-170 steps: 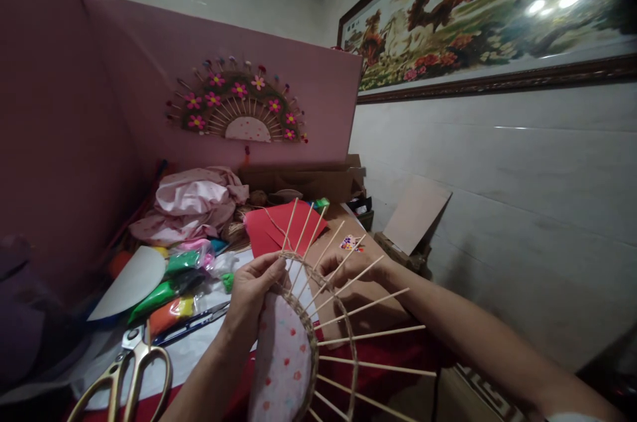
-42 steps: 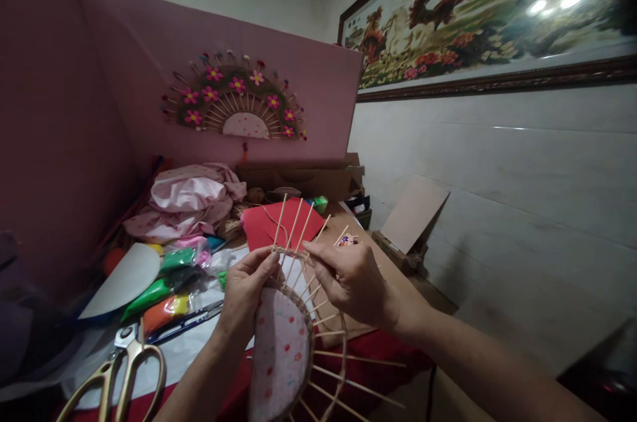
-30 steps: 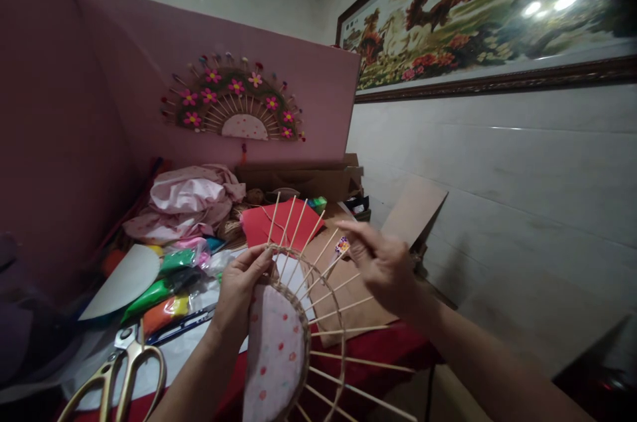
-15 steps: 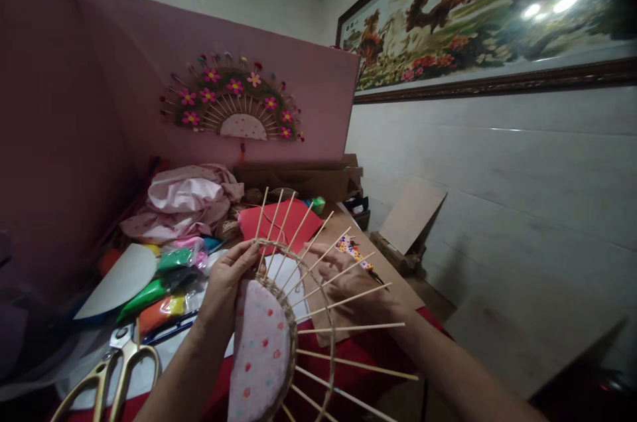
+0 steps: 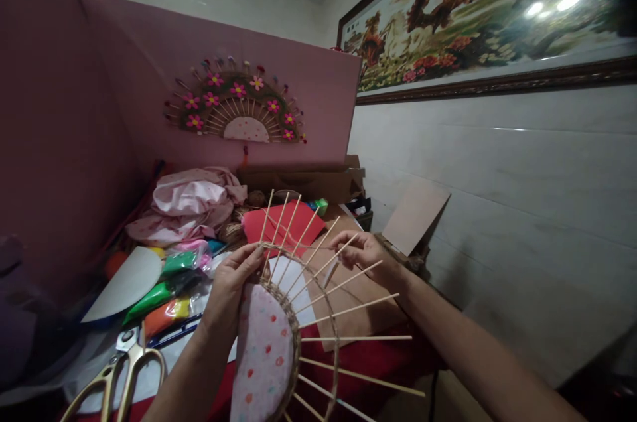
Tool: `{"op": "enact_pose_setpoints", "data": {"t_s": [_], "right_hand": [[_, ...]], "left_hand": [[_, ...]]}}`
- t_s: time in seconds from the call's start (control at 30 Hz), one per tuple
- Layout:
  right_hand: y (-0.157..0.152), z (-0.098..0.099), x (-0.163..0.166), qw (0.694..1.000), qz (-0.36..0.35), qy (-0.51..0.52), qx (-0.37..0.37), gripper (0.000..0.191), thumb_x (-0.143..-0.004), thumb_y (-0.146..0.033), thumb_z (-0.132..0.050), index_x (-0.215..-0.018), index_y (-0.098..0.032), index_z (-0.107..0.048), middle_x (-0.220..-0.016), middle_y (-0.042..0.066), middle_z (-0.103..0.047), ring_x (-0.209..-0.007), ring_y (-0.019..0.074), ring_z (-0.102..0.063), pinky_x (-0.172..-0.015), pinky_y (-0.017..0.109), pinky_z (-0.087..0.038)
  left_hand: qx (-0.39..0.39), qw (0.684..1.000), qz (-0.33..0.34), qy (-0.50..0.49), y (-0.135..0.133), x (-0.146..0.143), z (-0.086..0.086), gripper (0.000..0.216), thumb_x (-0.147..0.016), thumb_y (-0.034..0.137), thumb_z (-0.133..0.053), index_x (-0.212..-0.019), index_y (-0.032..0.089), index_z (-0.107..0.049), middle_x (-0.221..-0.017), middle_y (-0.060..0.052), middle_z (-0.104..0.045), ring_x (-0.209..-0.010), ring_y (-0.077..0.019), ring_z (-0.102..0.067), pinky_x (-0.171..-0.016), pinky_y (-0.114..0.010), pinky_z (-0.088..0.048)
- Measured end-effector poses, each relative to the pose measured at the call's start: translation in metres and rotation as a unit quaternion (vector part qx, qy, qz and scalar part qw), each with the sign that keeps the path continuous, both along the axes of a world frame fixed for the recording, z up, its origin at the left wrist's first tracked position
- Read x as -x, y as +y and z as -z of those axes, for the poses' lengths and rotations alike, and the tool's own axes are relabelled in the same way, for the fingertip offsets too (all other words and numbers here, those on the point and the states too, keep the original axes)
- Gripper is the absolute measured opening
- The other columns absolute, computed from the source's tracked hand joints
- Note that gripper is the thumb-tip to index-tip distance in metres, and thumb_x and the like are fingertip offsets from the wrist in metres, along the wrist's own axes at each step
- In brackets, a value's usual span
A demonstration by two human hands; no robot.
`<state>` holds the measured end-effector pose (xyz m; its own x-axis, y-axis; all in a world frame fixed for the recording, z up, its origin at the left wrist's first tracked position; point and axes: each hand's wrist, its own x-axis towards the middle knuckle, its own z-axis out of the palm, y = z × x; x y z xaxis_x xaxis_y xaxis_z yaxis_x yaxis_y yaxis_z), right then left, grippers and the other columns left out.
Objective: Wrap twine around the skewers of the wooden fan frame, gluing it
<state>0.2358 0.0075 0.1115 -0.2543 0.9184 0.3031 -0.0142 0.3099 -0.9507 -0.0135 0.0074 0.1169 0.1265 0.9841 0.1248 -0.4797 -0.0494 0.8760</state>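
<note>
A half-round fan frame (image 5: 266, 349) of pale wooden sticks stands tilted in front of me, its base covered in pink cloth with small red and blue motifs. Twine (image 5: 334, 316) is woven close along the base and runs in a wider arc across the sticks. My left hand (image 5: 233, 279) pinches the fan's upper end, thumb and fingers closed where the twine arc meets the first sticks. To the right, my right hand (image 5: 365, 256) has its fingertips pinched together behind the sticks; a thin loose strand of twine leads to them.
Gold-handled scissors (image 5: 122, 369) lie at lower left, near coloured clay packets (image 5: 169, 316) and a white half-disc (image 5: 127, 282). Red sheets (image 5: 308, 226) and brown cardboard (image 5: 371, 312) lie behind the fan. A finished flowered fan (image 5: 239, 100) hangs on the pink panel.
My right hand has moved right and slightly up, its fingers going from spread to pinched. The strand now stretches towards it. My left hand keeps its hold on the fan.
</note>
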Motion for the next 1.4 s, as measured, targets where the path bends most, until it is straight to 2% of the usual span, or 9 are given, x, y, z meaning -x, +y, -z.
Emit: {"op": "enact_pose_setpoints", "data": {"t_s": [0.17,0.3,0.4,0.67,0.87,1.03,1.13,1.27,1.4], "right_hand": [[0.006,-0.032,-0.020,0.996,0.055,-0.042,-0.059,0.020,-0.076,-0.033,-0.060,-0.085,-0.015,-0.062,-0.064,-0.001,-0.053,-0.056,0.0096,-0.049,-0.054,0.025,-0.042],[-0.001,-0.058,-0.014,0.984,0.080,-0.069,-0.141,0.015,-0.074,-0.028,-0.061,-0.083,-0.016,-0.064,-0.067,0.000,-0.059,-0.062,0.0102,-0.053,-0.062,0.026,-0.045],[-0.008,-0.066,-0.008,0.977,0.099,-0.062,-0.179,0.013,-0.071,-0.028,-0.063,-0.080,-0.018,-0.065,-0.068,0.000,-0.061,-0.065,0.0118,-0.056,-0.064,0.028,-0.047],[-0.006,-0.074,-0.001,0.959,0.174,-0.057,-0.218,0.007,-0.072,-0.020,-0.062,-0.078,-0.017,-0.065,-0.066,-0.001,-0.060,-0.062,0.0100,-0.056,-0.061,0.026,-0.047],[-0.016,-0.068,-0.007,0.954,0.148,-0.120,-0.229,0.011,-0.076,-0.026,-0.063,-0.078,-0.016,-0.066,-0.059,-0.002,-0.057,-0.054,0.0091,-0.052,-0.050,0.023,-0.043],[-0.017,-0.056,-0.011,0.974,0.112,-0.156,-0.123,0.018,-0.078,-0.032,-0.061,-0.073,-0.015,-0.063,-0.057,-0.001,-0.058,-0.052,0.0087,-0.053,-0.046,0.021,-0.043],[-0.015,-0.051,-0.013,0.981,0.088,-0.150,-0.081,0.019,-0.076,-0.033,-0.063,-0.077,-0.015,-0.065,-0.060,0.000,-0.060,-0.053,0.0093,-0.056,-0.048,0.021,-0.046],[-0.018,-0.051,-0.014,0.984,0.074,-0.133,-0.092,0.018,-0.075,-0.033,-0.065,-0.081,-0.016,-0.066,-0.066,0.001,-0.063,-0.057,0.0111,-0.059,-0.054,0.025,-0.049],[-0.024,-0.058,-0.013,0.974,0.021,-0.192,-0.117,0.019,-0.076,-0.032,-0.064,-0.074,-0.014,-0.068,-0.066,0.004,-0.064,-0.060,0.0135,-0.059,-0.057,0.027,-0.049]], "left_hand": [[0.009,1.000,-0.001,0.005,-0.002,-0.002,-0.001,0.024,-0.061,0.027,-0.074,-0.081,0.015,-0.068,-0.053,0.002,-0.059,-0.042,-0.0051,-0.048,-0.040,-0.014,-0.034],[0.002,1.000,0.003,0.014,-0.001,-0.002,0.000,0.026,-0.062,0.030,-0.074,-0.082,0.015,-0.068,-0.052,0.002,-0.058,-0.041,-0.0053,-0.047,-0.039,-0.014,-0.034],[0.004,1.000,0.000,0.013,0.000,-0.002,-0.001,0.024,-0.061,0.029,-0.074,-0.080,0.015,-0.068,-0.052,0.002,-0.058,-0.041,-0.0052,-0.047,-0.040,-0.014,-0.034],[-0.009,1.000,0.002,0.023,-0.001,-0.004,0.001,0.021,-0.064,0.029,-0.073,-0.079,0.014,-0.068,-0.051,0.003,-0.057,-0.042,-0.0040,-0.046,-0.040,-0.012,-0.032],[-0.016,0.999,-0.009,0.027,0.000,-0.001,0.004,0.020,-0.066,0.029,-0.072,-0.080,0.016,-0.069,-0.052,0.003,-0.057,-0.044,-0.0035,-0.046,-0.041,-0.012,-0.032],[-0.013,0.999,-0.030,0.015,0.002,0.000,0.004,0.021,-0.064,0.029,-0.073,-0.080,0.016,-0.068,-0.052,0.003,-0.058,-0.044,-0.0038,-0.048,-0.041,-0.011,-0.034],[-0.012,0.999,-0.036,0.011,0.003,0.000,0.004,0.019,-0.065,0.027,-0.073,-0.080,0.016,-0.068,-0.053,0.003,-0.058,-0.046,-0.0041,-0.050,-0.043,-0.011,-0.036],[-0.014,0.999,-0.034,0.009,0.003,0.000,0.005,0.018,-0.065,0.026,-0.073,-0.080,0.017,-0.068,-0.053,0.004,-0.058,-0.046,-0.0037,-0.049,-0.042,-0.011,-0.036],[-0.014,0.999,-0.033,0.011,0.005,0.000,0.007,0.019,-0.065,0.026,-0.073,-0.081,0.017,-0.069,-0.054,0.004,-0.059,-0.046,-0.0036,-0.049,-0.043,-0.011,-0.036]]}}
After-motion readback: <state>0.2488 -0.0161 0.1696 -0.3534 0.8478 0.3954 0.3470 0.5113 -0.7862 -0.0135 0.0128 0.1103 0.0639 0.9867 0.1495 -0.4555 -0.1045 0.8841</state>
